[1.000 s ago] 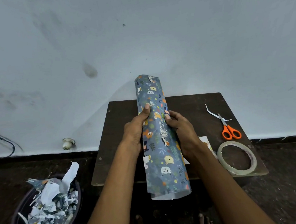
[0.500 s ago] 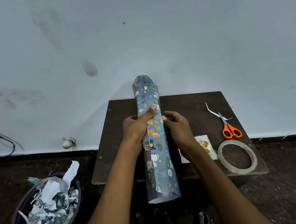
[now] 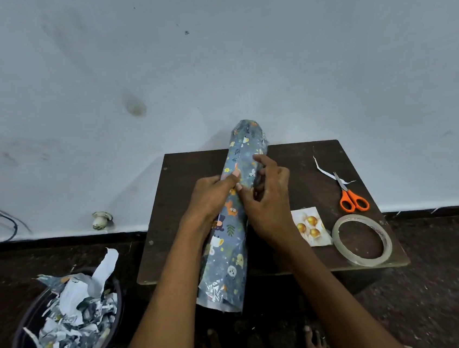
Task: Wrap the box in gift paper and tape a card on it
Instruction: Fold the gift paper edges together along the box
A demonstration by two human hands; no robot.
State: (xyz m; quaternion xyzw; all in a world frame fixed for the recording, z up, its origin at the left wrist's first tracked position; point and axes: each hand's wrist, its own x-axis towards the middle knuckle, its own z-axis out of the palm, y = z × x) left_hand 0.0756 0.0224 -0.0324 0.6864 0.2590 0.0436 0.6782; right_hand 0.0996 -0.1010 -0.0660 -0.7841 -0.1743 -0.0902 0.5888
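Note:
A long tube of blue gift paper (image 3: pixel 230 247) with animal prints lies lengthwise across the dark wooden table (image 3: pixel 183 178), its near end hanging over the front edge. My left hand (image 3: pixel 210 195) grips the tube from the left, thumb on top. From the right, my right hand (image 3: pixel 267 198) curls its fingers round the tube. The box is hidden inside the paper. A white card (image 3: pixel 311 226) with gold baubles lies to the right of my right wrist.
Orange-handled scissors (image 3: pixel 351 198) and a thin paper strip (image 3: pixel 325 170) lie at the table's right. A clear tape roll (image 3: pixel 362 240) sits at the front right corner. On the floor to the left, a dark bin (image 3: pixel 27 336) holds paper scraps. My bare feet are under the table.
The paper has been rolled tighter into a narrower tube and tilted slightly right at its far end. My right hand slid up and over it, uncovering the card.

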